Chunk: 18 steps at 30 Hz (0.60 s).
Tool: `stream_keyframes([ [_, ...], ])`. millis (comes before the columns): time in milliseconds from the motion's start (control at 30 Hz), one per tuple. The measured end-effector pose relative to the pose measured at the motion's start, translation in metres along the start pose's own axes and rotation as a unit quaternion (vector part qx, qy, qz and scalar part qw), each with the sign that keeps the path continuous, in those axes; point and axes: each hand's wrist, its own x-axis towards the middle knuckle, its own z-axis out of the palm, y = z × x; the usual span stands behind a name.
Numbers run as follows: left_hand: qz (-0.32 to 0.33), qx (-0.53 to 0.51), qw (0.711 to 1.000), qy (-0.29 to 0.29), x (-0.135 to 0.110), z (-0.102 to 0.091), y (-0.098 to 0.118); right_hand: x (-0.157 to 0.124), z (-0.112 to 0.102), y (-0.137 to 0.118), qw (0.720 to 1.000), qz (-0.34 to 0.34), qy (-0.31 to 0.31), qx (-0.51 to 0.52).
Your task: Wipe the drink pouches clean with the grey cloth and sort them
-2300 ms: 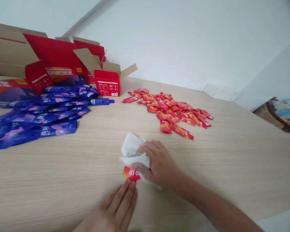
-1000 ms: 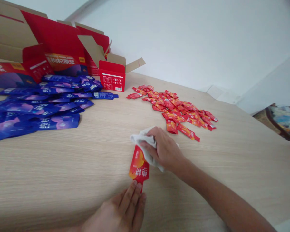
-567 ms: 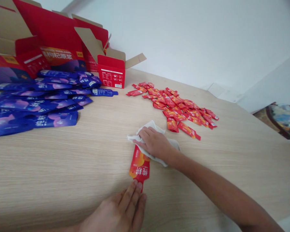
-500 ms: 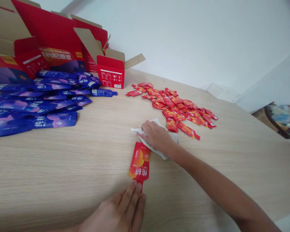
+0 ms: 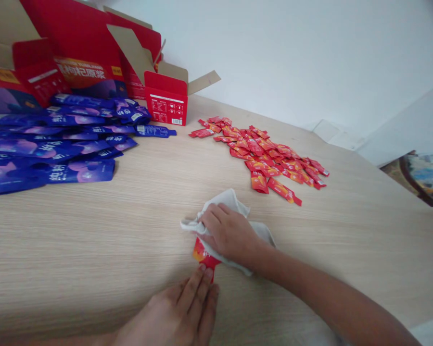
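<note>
On the pale wood-grain table (image 5: 94,230), a red-and-orange foil sachet (image 5: 203,254) lies flat, mostly hidden, with only its lower end and narrow spout showing from under a crumpled off-white cloth (image 5: 225,204). The right hand (image 5: 229,231) bears down on that cloth, its fingers together and curled, gathering the fabric over the sachet. The left hand (image 5: 175,310) sits just below, fingers extended and close together, their fingertips (image 5: 202,273) pressing on the spout end without closing around it. Up and to the right lies a loose heap of small red-and-orange sachets (image 5: 261,161); further left spreads a layer of larger blue-purple pouches (image 5: 50,149). Behind those stands an opened red cardboard carton (image 5: 82,53) with tan inner flaps — and, at its right end, a small red box (image 5: 166,103) with its flaps open.
</note>
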Motion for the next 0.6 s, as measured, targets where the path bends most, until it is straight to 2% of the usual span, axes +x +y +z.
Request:
stream_keyframes([
  [133, 0.003, 0.008, 1.0, -0.008, -0.004, 0.001, 0.001, 0.034, -0.009, 0.042, 0.996, 0.061, 0.016, -0.058],
  [233, 0.027, 0.027, 0.999, -0.026, -0.003, 0.0, 0.002, 0.037, -0.03, 0.051, 0.989, 0.116, 0.067, -0.067],
  [300, 0.034, 0.035, 0.999, -0.024, -0.002, -0.001, 0.002, 0.025, -0.043, 0.038, 0.985, 0.129, 0.11, -0.041],
  [367, 0.026, 0.032, 0.999, -0.014, 0.0, -0.002, 0.002, 0.006, -0.047, 0.015, 0.988, 0.103, 0.119, -0.008],
  [500, -0.016, -0.008, 1.0, 0.007, 0.003, -0.003, 0.001, -0.023, -0.028, -0.03, 0.999, -0.021, 0.012, 0.031],
  [600, -0.017, -0.007, 1.0, 0.006, 0.003, -0.004, 0.003, -0.018, -0.006, -0.027, 0.999, -0.021, -0.008, 0.027],
])
